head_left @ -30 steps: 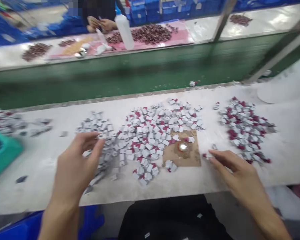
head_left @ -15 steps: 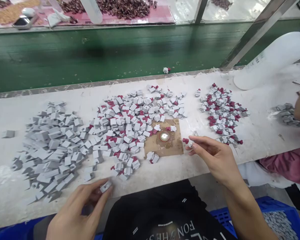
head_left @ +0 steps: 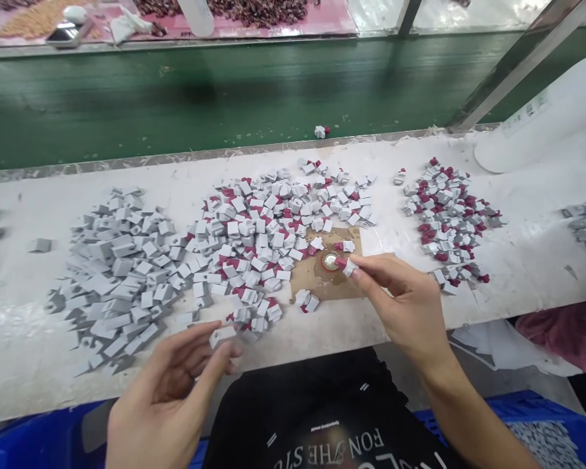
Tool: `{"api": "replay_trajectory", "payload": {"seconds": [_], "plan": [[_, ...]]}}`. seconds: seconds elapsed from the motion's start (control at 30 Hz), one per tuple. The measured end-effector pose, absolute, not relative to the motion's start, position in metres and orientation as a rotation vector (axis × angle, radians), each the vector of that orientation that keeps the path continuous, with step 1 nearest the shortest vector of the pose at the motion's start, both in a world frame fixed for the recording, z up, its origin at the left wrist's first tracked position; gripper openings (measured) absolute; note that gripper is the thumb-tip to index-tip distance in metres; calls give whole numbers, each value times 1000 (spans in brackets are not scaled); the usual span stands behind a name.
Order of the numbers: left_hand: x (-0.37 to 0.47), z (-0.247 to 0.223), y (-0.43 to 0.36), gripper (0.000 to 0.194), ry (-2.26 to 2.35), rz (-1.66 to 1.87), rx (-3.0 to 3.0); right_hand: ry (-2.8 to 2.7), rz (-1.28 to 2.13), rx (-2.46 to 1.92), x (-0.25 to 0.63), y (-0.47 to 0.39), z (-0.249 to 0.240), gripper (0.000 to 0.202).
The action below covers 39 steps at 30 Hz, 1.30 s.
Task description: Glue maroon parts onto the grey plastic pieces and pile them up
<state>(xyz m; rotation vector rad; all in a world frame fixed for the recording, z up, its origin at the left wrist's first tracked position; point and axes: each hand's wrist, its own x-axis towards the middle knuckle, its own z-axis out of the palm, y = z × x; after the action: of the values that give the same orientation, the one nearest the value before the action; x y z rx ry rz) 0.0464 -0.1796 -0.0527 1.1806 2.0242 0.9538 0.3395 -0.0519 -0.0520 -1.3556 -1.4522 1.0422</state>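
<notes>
Here's my left hand [head_left: 168, 384], low over the front edge of the bench [head_left: 14, 365], thumb and fingers pinching a grey block [head_left: 223, 336]. And over on the other side, my right hand [head_left: 405, 296] has thumb and fingertips closed on a red-and-grey piece [head_left: 349, 268], its red end pointing left, right at the small round cap [head_left: 330, 261]! Whether the two touch, I can't tell from here. The cap sits in a wet patch on the cardboard [head_left: 317, 286], with a few joined pieces lying around it.

Left of the cardboard spreads the big mixed pile [head_left: 254, 228], grey blocks with red bits poking out, and it runs straight into the plain grey pile [head_left: 122, 273] further left. Out to the right, well apart from the cardboard, there's the smaller red-and-grey pile [head_left: 449, 215], and behind that, to the right, a white bottle [head_left: 542, 114] leaning at a slant. One lone piece [head_left: 321, 131] sits past the far edge of the bench, against the green strip [head_left: 200, 98].
</notes>
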Motion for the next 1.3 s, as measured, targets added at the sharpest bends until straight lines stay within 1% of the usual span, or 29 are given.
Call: {"api": "replay_trajectory", "payload": {"seconds": [0.1, 0.27, 0.37, 0.5, 0.67, 0.83, 0.97, 1.13, 1.23, 1.3], "plan": [[62, -45, -160, 29, 2017, 1077, 1110, -1602, 939, -1342, 335, -50, -52, 20], [83, -29, -126, 23, 1839, 1045, 1184, -1647, 924, -1343, 334, -46, -53, 19], [96, -23, -102, 22, 1692, 1050, 1128, -1496, 1057, -1340, 336, -45, -50, 16], [115, -25, -70, 14, 1391, 1070, 1076, -1199, 1332, -1218, 338, -43, -48, 16], [129, -31, -49, 15, 1198, 1049, 1004, -1084, 1510, -1085, 337, -41, -51, 16], [131, -34, -46, 13, 1158, 1008, 1010, -1118, 1485, -1090, 337, -42, -46, 16], [132, -33, -46, 11, 1137, 986, 1034, -1295, 1410, -1149, 340, -41, -38, 16], [128, -26, -47, 10, 1124, 982, 1084, -1423, 1414, -1103, 342, -33, -31, 14], [119, -16, -35, 12, 1230, 925, 1259, -1470, 1438, -1122, 336, -21, -29, 17], [110, -10, -21, 15, 1435, 874, 1501, -1513, 1406, -1169, 330, -5, -27, 25]]}}
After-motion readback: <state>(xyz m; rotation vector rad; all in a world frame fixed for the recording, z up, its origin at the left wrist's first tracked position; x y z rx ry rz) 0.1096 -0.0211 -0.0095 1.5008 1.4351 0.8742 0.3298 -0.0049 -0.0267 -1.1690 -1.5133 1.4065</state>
